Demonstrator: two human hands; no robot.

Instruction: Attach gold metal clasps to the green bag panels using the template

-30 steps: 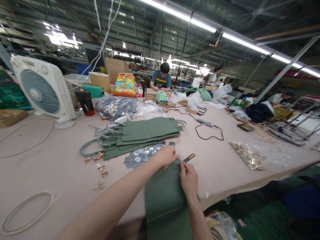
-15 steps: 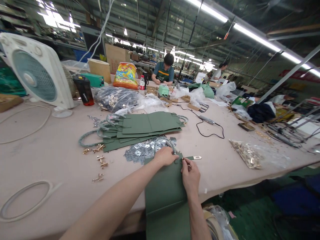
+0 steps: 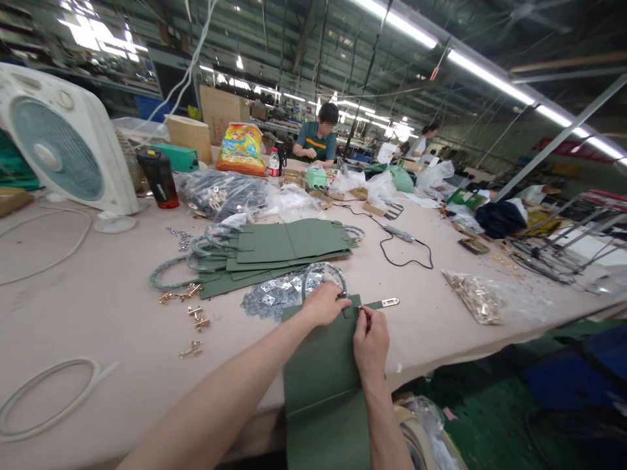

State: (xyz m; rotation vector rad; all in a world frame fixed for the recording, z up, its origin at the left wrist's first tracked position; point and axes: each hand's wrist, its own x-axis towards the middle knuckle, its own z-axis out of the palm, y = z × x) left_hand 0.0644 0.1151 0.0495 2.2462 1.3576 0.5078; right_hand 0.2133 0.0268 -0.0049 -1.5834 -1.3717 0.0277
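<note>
A long green panel (image 3: 323,378) hangs over the table's front edge, with a wrapped handle loop (image 3: 324,267) at its far end. My left hand (image 3: 324,304) lies on the panel's far end beside the loop, fingers bent onto the material. My right hand (image 3: 371,333) pinches a small gold-coloured metal piece (image 3: 360,309) at the panel's right far corner. Just beyond it a green strap with a metal tip (image 3: 390,302) sticks out to the right. Behind the left hand lies a heap of small metal plates (image 3: 274,295).
Stacked green panels with handles (image 3: 294,241) lie behind the plates. Gold clasps (image 3: 198,318) are at the left, a bag of metal parts (image 3: 473,297) at the right. A fan (image 3: 63,143) stands far left; a corded tool (image 3: 399,233) lies behind. A person (image 3: 317,138) sits across the table.
The camera view has shifted slightly. The loop behind my left hand stands more visible, and my right hand remains at the panel's corner.
</note>
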